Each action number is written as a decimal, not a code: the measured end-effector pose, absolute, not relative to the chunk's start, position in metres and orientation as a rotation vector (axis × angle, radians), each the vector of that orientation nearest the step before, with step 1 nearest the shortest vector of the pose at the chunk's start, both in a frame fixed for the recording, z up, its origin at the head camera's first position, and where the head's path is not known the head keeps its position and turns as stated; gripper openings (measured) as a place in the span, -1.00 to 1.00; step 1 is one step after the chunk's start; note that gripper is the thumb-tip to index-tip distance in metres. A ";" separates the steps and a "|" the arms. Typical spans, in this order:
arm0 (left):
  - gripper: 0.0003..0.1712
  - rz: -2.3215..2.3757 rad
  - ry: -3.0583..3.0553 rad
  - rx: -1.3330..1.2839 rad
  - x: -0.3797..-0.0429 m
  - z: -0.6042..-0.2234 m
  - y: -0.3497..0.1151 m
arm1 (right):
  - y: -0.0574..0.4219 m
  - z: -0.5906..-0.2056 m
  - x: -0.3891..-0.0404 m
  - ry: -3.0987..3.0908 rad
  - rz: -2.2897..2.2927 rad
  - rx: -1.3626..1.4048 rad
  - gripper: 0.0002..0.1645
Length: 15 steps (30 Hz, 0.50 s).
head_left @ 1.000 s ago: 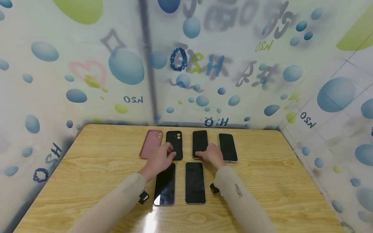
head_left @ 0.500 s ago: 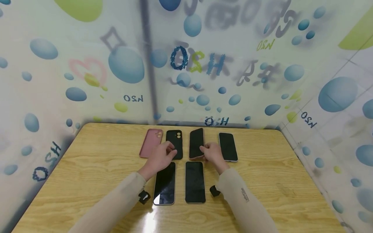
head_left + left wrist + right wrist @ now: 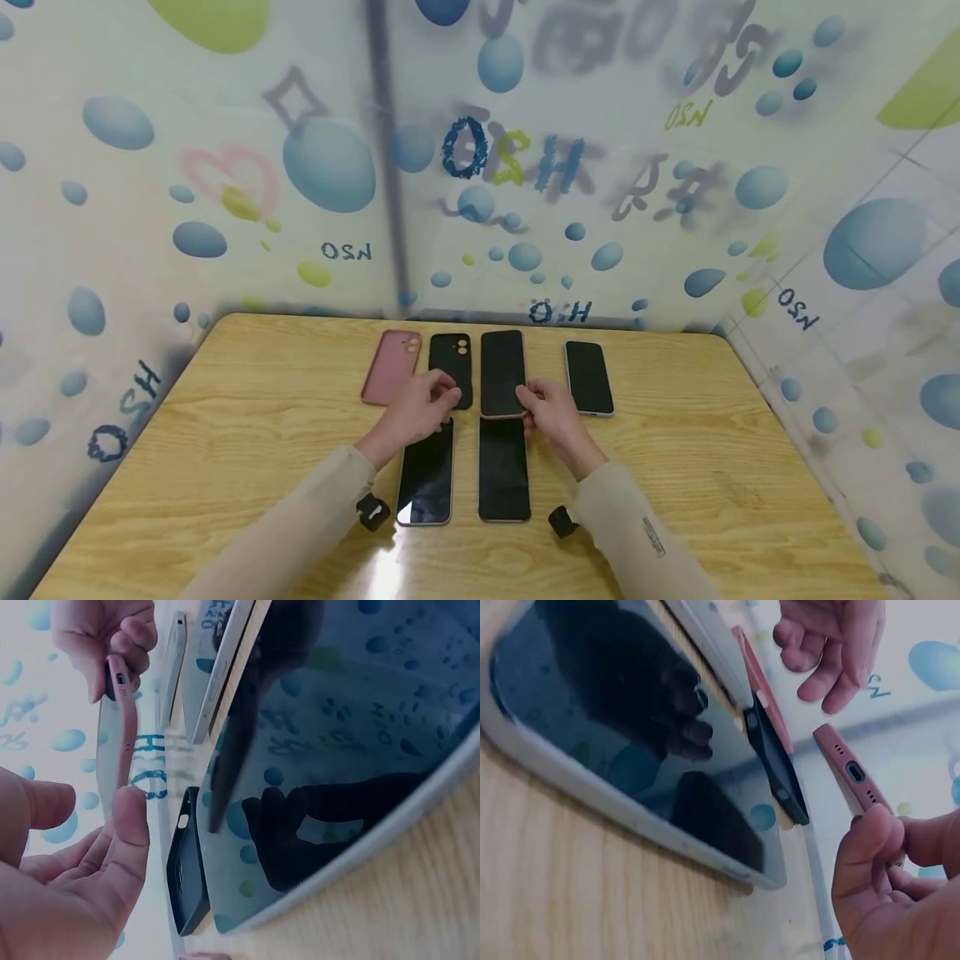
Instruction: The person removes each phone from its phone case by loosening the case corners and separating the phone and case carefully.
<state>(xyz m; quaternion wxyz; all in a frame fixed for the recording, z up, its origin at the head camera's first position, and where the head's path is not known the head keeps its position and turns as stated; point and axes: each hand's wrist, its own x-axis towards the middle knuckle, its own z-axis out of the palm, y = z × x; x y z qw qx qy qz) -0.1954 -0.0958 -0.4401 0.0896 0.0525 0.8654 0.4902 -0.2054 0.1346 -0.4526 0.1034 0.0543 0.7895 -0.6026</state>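
Observation:
My right hand (image 3: 557, 417) pinches a phone in a pink case (image 3: 503, 373) by its right edge, thumb on top and fingers beneath. The phone is raised off the table, dark screen up, its near end overlapping a dark phone (image 3: 504, 479) in the head view. In the right wrist view, the charging port shows on the pink end of the phone (image 3: 849, 769). My left hand (image 3: 414, 408) hovers with fingers loosely bent and nothing held, close to a black phone case (image 3: 448, 354). A gap separates the left fingertips (image 3: 832, 697) from the held phone.
Left of the black case lies an empty pink phone case (image 3: 390, 367). Another phone (image 3: 426, 483) lies below the left hand, and one more phone (image 3: 588, 379) at the right. All rest on a wooden table (image 3: 712, 467) against a patterned wall (image 3: 585, 208).
The right hand has picked up the pink-cased phone, tilted it, and brought it slightly left and nearer. The left hand has hardly moved.

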 end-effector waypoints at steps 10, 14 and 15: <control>-0.65 1.530 2.426 0.162 -0.187 -0.436 -0.084 | 0.128 -0.445 -0.186 2.219 -1.903 0.091 -0.73; -0.69 1.588 2.346 0.202 -0.182 -0.434 -0.082 | 0.125 -0.443 -0.180 2.193 -1.911 0.047 -0.73; -0.71 1.602 2.328 0.219 -0.181 -0.434 -0.082 | 0.124 -0.442 -0.178 2.190 -1.909 0.035 -0.72</control>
